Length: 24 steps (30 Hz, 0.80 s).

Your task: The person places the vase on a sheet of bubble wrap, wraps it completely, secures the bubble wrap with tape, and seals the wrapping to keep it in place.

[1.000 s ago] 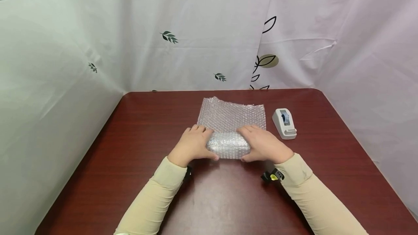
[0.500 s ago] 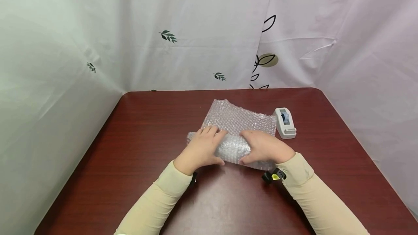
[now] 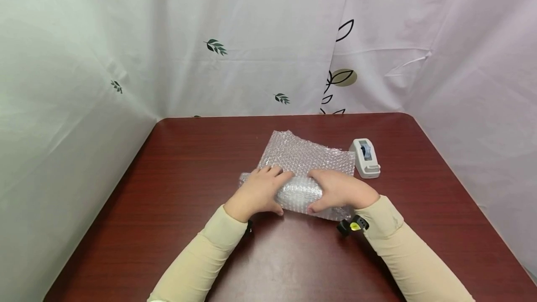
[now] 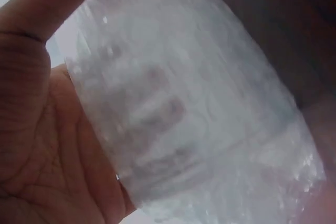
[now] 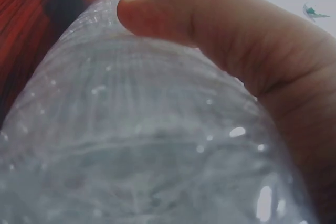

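Note:
A roll of clear bubble wrap lies at an angle on the table, its right end nearer to me. From it a flat sheet of bubble wrap spreads toward the back. My left hand grips the roll's left part, thumb on the near side and fingers over the top. My right hand holds the right part the same way. In the left wrist view, finger shapes show dimly through the wrap. The right wrist view has my right thumb along the roll. Whatever the roll may contain is hidden.
Right of the sheet stands a white tape dispenser, close beside the sheet's right corner. The dark red table is bounded by white patterned curtains at the back and both sides.
The bubble wrap has turned, its right end coming nearer and the sheet's right corner shifting toward the tape dispenser. My left hand has moved right along the roll; my right hand has barely moved.

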Tool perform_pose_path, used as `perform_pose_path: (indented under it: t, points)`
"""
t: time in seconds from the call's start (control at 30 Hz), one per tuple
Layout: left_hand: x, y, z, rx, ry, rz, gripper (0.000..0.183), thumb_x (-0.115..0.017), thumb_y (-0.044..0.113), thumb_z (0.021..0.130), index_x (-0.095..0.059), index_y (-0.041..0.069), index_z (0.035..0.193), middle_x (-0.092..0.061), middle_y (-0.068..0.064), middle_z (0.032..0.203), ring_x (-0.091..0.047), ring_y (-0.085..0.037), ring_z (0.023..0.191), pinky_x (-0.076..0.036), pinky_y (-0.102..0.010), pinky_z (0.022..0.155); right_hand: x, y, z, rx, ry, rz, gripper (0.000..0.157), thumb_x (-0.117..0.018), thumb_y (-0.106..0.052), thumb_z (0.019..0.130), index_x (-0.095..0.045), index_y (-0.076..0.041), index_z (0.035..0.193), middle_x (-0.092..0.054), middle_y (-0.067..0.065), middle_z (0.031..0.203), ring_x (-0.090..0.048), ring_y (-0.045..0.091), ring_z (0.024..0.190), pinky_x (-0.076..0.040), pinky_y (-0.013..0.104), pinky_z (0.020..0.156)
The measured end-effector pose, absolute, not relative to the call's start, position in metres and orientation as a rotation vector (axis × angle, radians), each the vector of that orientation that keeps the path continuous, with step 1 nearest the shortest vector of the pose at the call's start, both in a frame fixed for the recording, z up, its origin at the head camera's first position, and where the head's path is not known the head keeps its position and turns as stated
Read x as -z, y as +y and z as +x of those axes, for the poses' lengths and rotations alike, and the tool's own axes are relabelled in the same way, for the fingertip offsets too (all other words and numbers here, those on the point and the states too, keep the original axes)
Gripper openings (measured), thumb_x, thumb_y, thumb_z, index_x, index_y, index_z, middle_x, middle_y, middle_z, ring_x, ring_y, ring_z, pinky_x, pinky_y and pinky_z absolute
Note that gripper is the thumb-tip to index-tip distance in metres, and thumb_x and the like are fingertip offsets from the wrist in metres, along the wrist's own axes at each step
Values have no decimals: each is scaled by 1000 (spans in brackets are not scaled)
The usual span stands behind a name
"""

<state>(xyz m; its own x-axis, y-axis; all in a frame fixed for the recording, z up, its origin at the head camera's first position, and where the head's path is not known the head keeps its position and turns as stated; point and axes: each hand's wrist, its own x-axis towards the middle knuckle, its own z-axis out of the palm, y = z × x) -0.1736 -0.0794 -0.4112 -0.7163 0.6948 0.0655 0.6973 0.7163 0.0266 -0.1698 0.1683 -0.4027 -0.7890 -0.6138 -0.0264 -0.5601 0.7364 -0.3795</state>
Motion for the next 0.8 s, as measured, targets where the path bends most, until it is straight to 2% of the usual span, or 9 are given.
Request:
perform_pose_path:
  t: [0.13,0.3,0.4,0.6,0.8]
  points:
    - [409,-84,-175,80,-2924,-1148,102,-95,52,57,-49,29,146,-60,-3,124,-62,-29,109,-50,-46,92,404,170,-171,543,2780,-972,68,-84,-47,65,-61,-9,116,-63,-5,94,-59,13,83,-52,37,77]
    - [408,-90,-178,122,-3052,-1104,106,-96,49,56,-47,34,148,-60,-4,129,-62,-27,113,-50,-46,92,403,171,-172,556,2754,-1000,70,-85,-46,64,-61,-8,117,-63,-4,96,-59,13,85,-51,36,77]
    - [406,-93,-180,158,-3110,-1085,105,-96,47,56,-48,33,148,-60,-5,134,-61,-27,117,-50,-48,91,402,171,-172,560,2745,-1011,70,-84,-45,64,-61,-8,118,-63,-4,97,-60,13,85,-52,36,78]
    - [404,-103,-185,220,-3181,-1028,100,-96,45,56,-53,30,144,-63,-2,134,-63,-26,113,-51,-47,87,403,171,-173,566,2734,-1017,72,-84,-44,65,-61,-6,121,-65,-2,101,-61,14,89,-52,38,82]
    - [403,-107,-189,324,-3230,-1044,97,-96,42,57,-54,27,144,-63,1,134,-64,-24,112,-50,-44,91,404,176,-176,621,2676,-997,79,-84,-44,69,-58,-1,131,-66,5,118,-63,21,105,-50,43,94]
